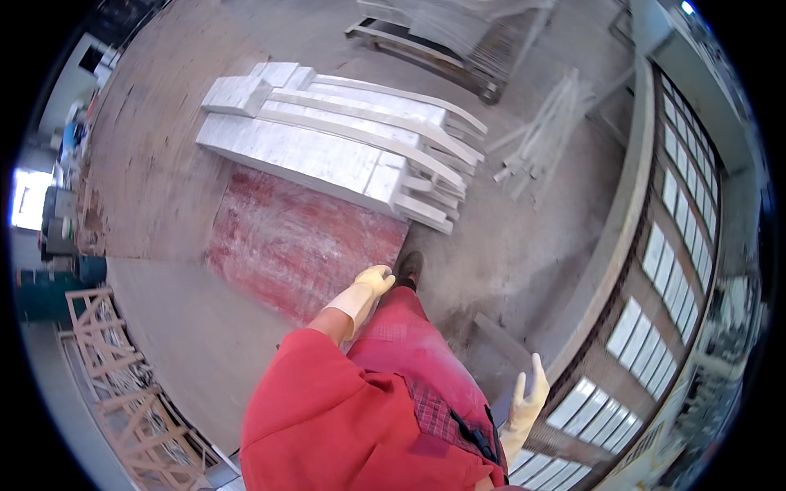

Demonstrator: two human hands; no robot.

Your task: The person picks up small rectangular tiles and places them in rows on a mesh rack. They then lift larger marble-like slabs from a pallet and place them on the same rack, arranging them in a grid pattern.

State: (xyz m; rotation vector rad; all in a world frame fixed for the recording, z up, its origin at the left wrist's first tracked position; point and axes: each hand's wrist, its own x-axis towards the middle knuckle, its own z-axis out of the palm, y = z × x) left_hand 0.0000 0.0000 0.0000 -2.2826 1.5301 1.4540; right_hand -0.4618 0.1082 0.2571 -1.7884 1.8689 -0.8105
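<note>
My left hand (375, 281), in a pale yellow rubber glove, hangs in front of my red-clothed leg with its fingers curled together. Nothing shows in its grasp. Off to the right, my right hand (528, 397) wears a matching glove; its thumb and fingers stand apart and hold nothing. It is nearest to the long conveyor (606, 282), beside its edge, with no contact that I can make out. Ahead of me lies a stack of white-grey stone slabs (303, 155), with long narrow strips (368, 123) on top that jut past its right end.
A dusty red board (303, 237) lies on the floor before the stack. White strips (647, 344) lie in rows on the conveyor. Loose pale strips (544, 135) rest on the floor at far right. A wheeled cart (426, 45) stands beyond; wooden crates (123, 376) line the left.
</note>
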